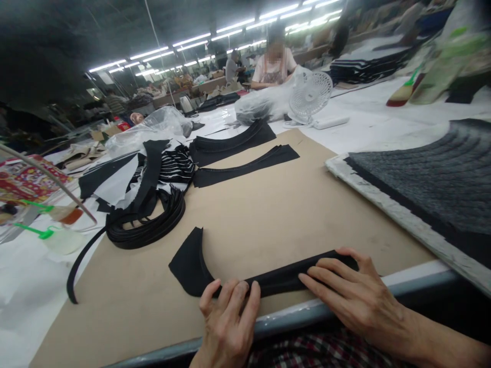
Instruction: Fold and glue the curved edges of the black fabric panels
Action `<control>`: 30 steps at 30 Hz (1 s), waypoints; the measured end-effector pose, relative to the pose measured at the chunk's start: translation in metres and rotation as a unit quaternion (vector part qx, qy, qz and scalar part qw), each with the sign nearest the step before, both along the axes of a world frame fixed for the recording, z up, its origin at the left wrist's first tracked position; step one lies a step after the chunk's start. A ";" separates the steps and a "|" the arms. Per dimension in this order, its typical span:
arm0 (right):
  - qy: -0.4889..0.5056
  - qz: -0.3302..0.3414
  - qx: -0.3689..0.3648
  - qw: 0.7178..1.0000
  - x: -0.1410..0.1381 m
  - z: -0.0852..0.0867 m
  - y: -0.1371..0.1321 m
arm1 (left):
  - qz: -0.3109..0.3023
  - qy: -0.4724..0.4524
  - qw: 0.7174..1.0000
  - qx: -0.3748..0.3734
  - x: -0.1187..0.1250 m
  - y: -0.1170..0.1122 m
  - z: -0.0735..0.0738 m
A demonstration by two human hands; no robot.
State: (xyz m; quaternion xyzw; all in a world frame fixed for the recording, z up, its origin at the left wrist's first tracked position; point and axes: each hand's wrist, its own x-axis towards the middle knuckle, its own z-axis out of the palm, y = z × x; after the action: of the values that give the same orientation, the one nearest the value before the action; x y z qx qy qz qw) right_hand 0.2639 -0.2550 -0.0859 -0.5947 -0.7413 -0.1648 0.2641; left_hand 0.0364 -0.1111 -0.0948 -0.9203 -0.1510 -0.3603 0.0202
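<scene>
A long, curved black fabric piece (284,276) lies along the near edge of the brown board, its wide end turned up at the left. My left hand (230,317) bears on its middle with bent fingers, thumb and forefinger close together at the cloth. Toward the right end, my right hand (356,291) has its fingers laid across the same piece, thumb and forefinger at a crease in it. Parts of the fabric under both hands are hidden. Further back lie two more curved black pieces, a nearer one (245,166) and a farther stacked one (233,143).
A coil of black strip (149,232) and fabric scraps (153,168) lie left on the brown board (268,214). A padded board with dark grey cloth (429,174) stands right. Behind are a white fan (310,97), glue bottles (402,92) and a seated person (274,64).
</scene>
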 end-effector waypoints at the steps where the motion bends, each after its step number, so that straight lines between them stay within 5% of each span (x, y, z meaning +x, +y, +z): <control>1: -0.001 -0.006 -0.001 1.000 0.000 -0.002 -0.004 | -0.003 0.005 1.000 -0.001 -0.003 -0.002 -0.001; 30: 0.009 0.000 -0.030 1.000 -0.001 -0.010 -0.017 | 0.006 0.017 1.000 0.019 -0.024 -0.017 -0.002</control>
State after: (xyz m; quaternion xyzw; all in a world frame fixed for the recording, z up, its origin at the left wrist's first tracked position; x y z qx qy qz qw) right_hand 0.2630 -0.2723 -0.0959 -0.6040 -0.7434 -0.1374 0.2523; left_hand 0.0121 -0.1277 -0.0968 -0.9248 -0.1493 -0.3472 0.0427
